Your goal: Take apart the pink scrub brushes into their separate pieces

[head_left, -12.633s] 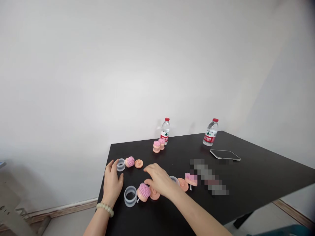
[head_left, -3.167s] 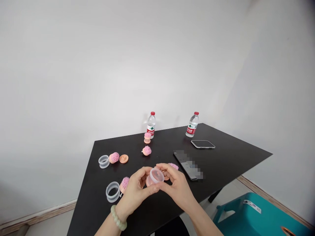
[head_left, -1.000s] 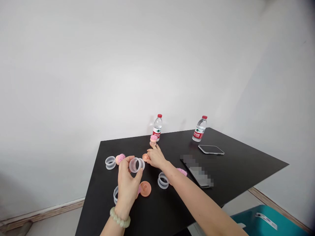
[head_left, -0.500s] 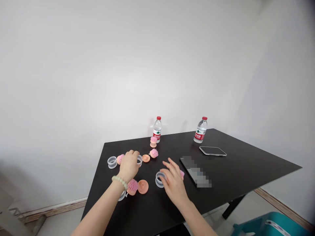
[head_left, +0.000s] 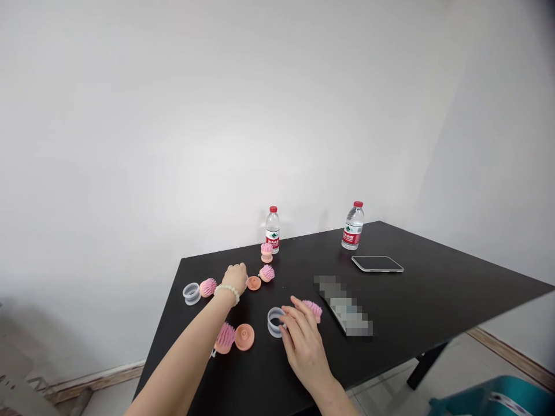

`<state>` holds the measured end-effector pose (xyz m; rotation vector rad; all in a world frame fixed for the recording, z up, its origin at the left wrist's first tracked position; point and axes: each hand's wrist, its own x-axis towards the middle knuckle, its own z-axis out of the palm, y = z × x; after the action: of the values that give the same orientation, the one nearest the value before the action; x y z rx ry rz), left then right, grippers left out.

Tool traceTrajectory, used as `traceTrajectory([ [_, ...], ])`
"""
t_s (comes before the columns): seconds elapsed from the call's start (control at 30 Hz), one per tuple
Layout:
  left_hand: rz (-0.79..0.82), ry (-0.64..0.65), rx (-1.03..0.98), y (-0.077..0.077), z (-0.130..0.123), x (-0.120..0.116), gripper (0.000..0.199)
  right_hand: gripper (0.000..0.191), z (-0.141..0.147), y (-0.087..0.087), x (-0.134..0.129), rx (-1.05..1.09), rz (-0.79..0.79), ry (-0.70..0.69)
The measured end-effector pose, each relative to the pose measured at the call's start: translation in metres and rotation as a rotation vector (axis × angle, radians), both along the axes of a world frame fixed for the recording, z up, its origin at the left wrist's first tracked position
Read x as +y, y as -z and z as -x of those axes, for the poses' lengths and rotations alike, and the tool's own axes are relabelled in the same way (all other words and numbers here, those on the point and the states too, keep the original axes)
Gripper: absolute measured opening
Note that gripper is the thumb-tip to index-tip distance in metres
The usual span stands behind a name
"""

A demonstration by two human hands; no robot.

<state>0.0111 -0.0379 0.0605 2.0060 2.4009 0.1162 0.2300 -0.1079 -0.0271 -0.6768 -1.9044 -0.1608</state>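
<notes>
My left hand (head_left: 235, 278), a beaded bracelet at its wrist, is closed over a translucent plastic ring (head_left: 247, 281), mostly hidden behind the fingers. Just right of it lies a peach disc (head_left: 254, 283) with a centre stub. My right hand (head_left: 301, 341) is open, its fingers loosely spread beside another translucent ring (head_left: 273, 328). A pink bristled brush head (head_left: 314, 310) shows partly behind those fingers. Below my left forearm's right side are a brush head (head_left: 225, 338) and a larger peach disc (head_left: 244, 337).
Left on the black table (head_left: 373, 323) sit a ring (head_left: 191, 294) and a brush head (head_left: 208, 287). Farther back are a loose brush head (head_left: 266, 273), an upright assembled brush (head_left: 266, 253) and two water bottles (head_left: 273, 228). A phone (head_left: 377, 264) and a pixelated dark object (head_left: 344, 309) lie right.
My left hand has reached slightly farther in over the ring, covering more of it. My right hand has lowered a little, its fingers still apart. The camera view has shifted slightly.
</notes>
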Motion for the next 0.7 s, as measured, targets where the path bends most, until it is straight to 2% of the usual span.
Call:
traceTrajectory([
  [0.23,0.036,-0.004,-0.023,0.014,0.011,0.015,0.036,0.021,0.001,0.0,0.002,0.009,-0.026,0.018],
  [0.47,0.01,0.015,-0.061,0.017,0.005,0.018,0.039,0.023,0.001,0.0,0.002,0.007,-0.016,0.036],
  [0.6,0.002,0.017,-0.078,0.01,0.007,0.017,0.045,0.022,0.0,0.001,0.004,0.034,-0.036,0.035],
  [0.7,-0.013,0.034,-0.1,-0.006,0.013,0.012,0.045,0.021,0.0,0.001,0.005,0.052,-0.05,0.03],
])
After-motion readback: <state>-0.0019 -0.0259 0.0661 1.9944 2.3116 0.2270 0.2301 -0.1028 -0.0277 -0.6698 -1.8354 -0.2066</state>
